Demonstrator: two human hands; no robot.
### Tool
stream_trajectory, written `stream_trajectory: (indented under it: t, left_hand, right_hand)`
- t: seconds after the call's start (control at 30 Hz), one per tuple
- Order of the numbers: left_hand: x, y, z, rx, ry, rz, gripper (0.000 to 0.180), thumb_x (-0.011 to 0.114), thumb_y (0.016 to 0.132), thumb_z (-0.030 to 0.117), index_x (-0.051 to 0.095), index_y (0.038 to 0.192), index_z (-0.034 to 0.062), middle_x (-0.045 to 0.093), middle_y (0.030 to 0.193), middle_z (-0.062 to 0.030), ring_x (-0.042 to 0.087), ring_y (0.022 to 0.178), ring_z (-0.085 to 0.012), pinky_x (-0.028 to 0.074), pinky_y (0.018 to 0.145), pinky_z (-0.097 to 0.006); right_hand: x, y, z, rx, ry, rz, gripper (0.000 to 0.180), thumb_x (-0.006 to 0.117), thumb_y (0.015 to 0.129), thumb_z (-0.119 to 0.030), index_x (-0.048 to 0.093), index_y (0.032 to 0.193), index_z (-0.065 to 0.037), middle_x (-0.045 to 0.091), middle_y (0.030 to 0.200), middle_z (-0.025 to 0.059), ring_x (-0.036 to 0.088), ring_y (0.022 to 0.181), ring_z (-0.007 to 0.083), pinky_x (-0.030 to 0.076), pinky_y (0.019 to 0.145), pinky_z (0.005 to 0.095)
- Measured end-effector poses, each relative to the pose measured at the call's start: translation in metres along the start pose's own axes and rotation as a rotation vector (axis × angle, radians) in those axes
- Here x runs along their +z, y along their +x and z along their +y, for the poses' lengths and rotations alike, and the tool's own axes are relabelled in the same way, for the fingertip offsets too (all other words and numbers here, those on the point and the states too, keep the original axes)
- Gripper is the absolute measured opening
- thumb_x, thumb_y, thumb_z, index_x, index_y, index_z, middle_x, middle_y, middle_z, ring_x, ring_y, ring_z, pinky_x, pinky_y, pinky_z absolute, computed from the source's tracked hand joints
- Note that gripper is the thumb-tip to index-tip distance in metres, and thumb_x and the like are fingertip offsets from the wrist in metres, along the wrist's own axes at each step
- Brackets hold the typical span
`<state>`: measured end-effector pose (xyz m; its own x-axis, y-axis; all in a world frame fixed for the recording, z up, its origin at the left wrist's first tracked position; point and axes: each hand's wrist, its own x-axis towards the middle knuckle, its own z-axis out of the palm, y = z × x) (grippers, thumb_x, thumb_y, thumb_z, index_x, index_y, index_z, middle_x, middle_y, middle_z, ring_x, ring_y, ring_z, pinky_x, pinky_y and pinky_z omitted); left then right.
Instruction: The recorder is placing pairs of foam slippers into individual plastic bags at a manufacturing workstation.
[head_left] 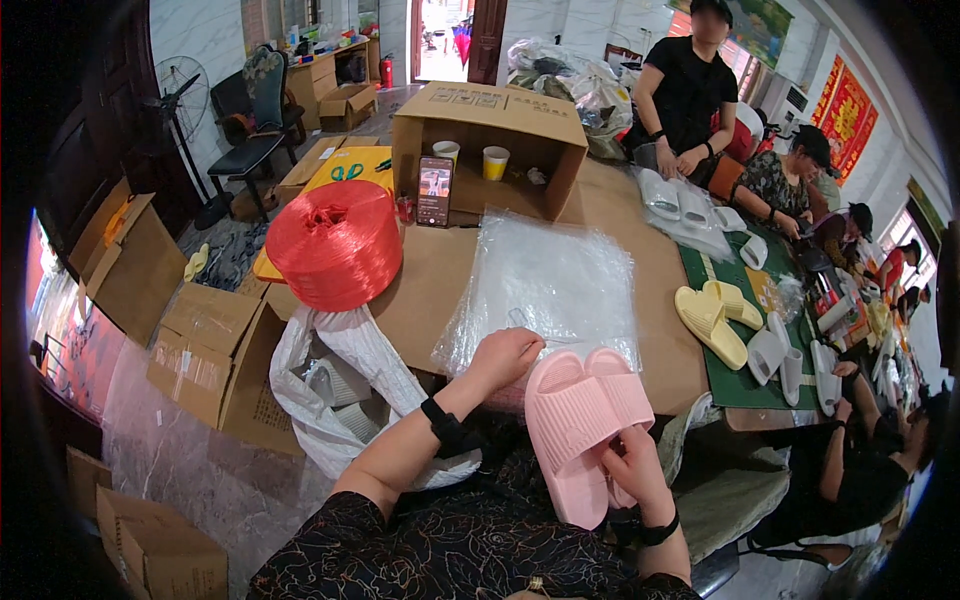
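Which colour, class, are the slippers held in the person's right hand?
The slippers are pale pink, seen best in the head view.

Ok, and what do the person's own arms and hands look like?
The left hand and right hand wear no gloves. A bulky black band wraps the left forearm near the wrist, another black band the right. The short black sleeves carry thin tan lines.

Red twine spool point(335, 258), left. Phone point(434, 192) upright by open carton point(487, 108) on bench point(655, 290); two paper cups point(495, 165) inside carton. Green-handled scissors point(347, 173) behind spool. Further back: standing fan point(178, 102), black chair point(246, 153), red fire extinguisher point(387, 72) by doorway point(441, 45). Red banner point(846, 110), far right.
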<state>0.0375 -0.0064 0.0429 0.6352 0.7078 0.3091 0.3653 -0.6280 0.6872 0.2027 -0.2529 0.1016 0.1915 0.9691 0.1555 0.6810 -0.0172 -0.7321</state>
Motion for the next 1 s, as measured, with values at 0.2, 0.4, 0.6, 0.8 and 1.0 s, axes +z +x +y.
stream_trajectory:
  t: [0.2, 0.4, 0.6, 0.8, 1.0]
  left_hand:
    - [-0.011, 0.000, 0.004, -0.009, -0.081, -0.002, 0.025, 0.064, 0.089, 0.030, 0.074, 0.097, 0.0084, 0.071, 0.100, -0.0114, 0.068, 0.086, -0.0297, 0.056, 0.076, -0.038]
    - [-0.015, -0.002, 0.011, 0.005, -0.115, -0.015, 0.024, 0.067, 0.088, 0.026, 0.073, 0.099, 0.0053, 0.071, 0.099, -0.0117, 0.069, 0.084, -0.0274, 0.057, 0.074, -0.035]
    - [-0.008, -0.006, 0.003, -0.068, -0.128, -0.108, 0.027, 0.065, 0.089, 0.027, 0.070, 0.102, 0.0038, 0.069, 0.099, -0.0149, 0.068, 0.087, -0.0306, 0.055, 0.079, -0.039]
    - [-0.006, -0.008, 0.006, 0.063, -0.005, -0.200, 0.024, 0.057, 0.092, 0.021, 0.067, 0.106, 0.0048, 0.066, 0.107, -0.0164, 0.062, 0.101, -0.0348, 0.050, 0.087, -0.043]
    - [0.003, -0.012, -0.003, 0.089, 0.010, -0.110, 0.021, 0.055, 0.091, 0.016, 0.067, 0.103, 0.0040, 0.067, 0.103, -0.0165, 0.063, 0.097, -0.0353, 0.050, 0.085, -0.044]
  right_hand:
    - [0.003, 0.001, -0.002, -0.054, -0.138, 0.006, 0.027, 0.066, 0.080, -0.015, 0.060, 0.101, 0.001, 0.060, 0.095, 0.0222, 0.058, 0.090, 0.0414, 0.047, 0.078, 0.0464]
    - [-0.002, -0.004, 0.007, 0.063, -0.175, 0.024, 0.027, 0.066, 0.079, -0.016, 0.060, 0.098, 0.002, 0.060, 0.091, 0.0222, 0.059, 0.086, 0.0422, 0.047, 0.074, 0.0484]
    - [-0.015, -0.005, 0.012, 0.169, -0.182, 0.135, 0.025, 0.067, 0.080, -0.018, 0.061, 0.094, 0.002, 0.061, 0.089, 0.0225, 0.060, 0.082, 0.0411, 0.047, 0.069, 0.0467]
    - [-0.018, -0.015, 0.018, 0.167, -0.169, 0.144, 0.026, 0.068, 0.082, -0.019, 0.062, 0.096, 0.002, 0.060, 0.086, 0.0218, 0.060, 0.077, 0.0397, 0.048, 0.067, 0.0447]
    - [-0.009, -0.012, 0.019, 0.152, -0.092, 0.097, 0.025, 0.066, 0.083, -0.020, 0.063, 0.097, 0.001, 0.060, 0.085, 0.0217, 0.061, 0.075, 0.0387, 0.048, 0.066, 0.0439]
